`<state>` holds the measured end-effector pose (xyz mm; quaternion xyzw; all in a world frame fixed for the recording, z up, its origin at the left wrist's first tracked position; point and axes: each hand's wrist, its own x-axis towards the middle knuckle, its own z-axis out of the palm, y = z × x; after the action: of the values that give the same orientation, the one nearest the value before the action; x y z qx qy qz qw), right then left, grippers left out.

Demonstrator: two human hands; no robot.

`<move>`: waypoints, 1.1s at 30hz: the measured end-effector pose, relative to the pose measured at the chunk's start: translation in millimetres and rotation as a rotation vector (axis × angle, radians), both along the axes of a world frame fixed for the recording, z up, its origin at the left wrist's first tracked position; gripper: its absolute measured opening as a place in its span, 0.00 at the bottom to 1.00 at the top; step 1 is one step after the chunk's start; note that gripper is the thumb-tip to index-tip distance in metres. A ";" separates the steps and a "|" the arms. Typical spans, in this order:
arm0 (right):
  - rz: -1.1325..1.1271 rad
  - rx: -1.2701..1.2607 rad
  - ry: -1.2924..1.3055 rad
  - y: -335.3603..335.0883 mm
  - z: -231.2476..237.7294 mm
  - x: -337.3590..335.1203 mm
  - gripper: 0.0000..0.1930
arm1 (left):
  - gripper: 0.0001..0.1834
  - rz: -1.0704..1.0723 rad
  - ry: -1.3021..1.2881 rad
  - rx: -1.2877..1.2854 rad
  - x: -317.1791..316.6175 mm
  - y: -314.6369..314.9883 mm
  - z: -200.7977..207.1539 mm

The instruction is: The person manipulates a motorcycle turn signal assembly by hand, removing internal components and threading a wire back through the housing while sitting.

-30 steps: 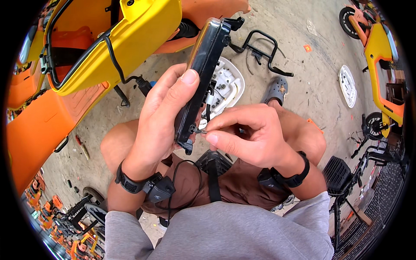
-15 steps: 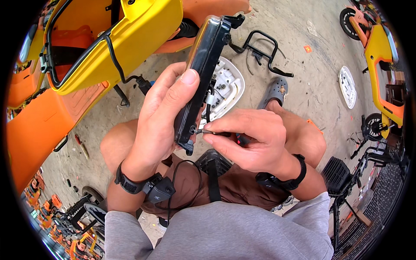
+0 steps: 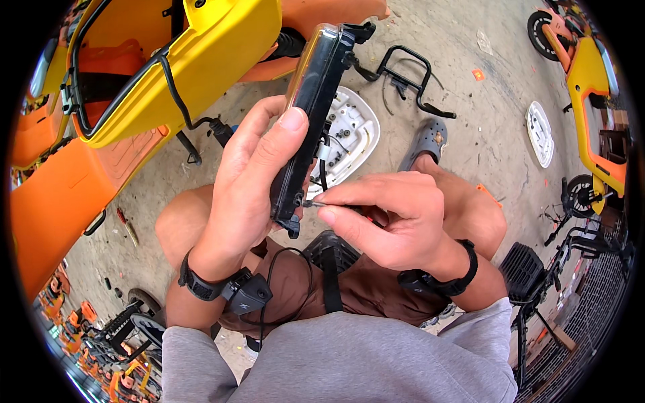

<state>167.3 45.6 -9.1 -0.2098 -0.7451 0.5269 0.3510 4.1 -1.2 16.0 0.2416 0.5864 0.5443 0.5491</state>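
My left hand [image 3: 252,168] is closed round a long black lamp unit [image 3: 310,127] with a clear and amber lens, holding it tilted over my lap. A short black cable [image 3: 323,171] with a white tag hangs at the lamp's right side. My right hand [image 3: 393,215] pinches a thin metal-shafted tool [image 3: 318,203] between thumb and forefinger. The tool's tip meets the small fitting at the lamp's lower end. Most of its body is hidden in the palm, where a bit of red shows.
Behind the lamp, a white tray-like shell [image 3: 363,127] holds small screws. A black tubular bracket [image 3: 423,80] lies beyond my shoe. To the left stands a yellow and orange scooter body [image 3: 201,74]; a screwdriver [image 3: 126,225] lies below it. Another white shell [image 3: 539,134] is at right.
My right thumb and fingers have shifted slightly round the tool, and less of its dark part shows between them. The lamp and my left hand have barely moved.
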 end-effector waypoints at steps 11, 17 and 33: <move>0.015 0.081 0.032 1.8 -6.0 -0.8 0.08 | 0.27 -0.024 -0.020 0.015 -3.6 -1.8 -2.2; -0.044 0.042 0.035 -1.2 -3.6 -4.7 0.07 | 0.28 -0.016 -0.001 0.017 -4.0 -1.5 -2.2; -0.014 -0.147 -0.019 -1.9 -1.9 -2.3 0.06 | 0.27 0.060 0.073 0.068 6.1 2.0 1.2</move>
<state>165.0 43.7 -11.1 -0.2452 -0.7063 0.5756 0.3312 10.2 0.8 17.2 0.2620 0.5940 0.5712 0.5022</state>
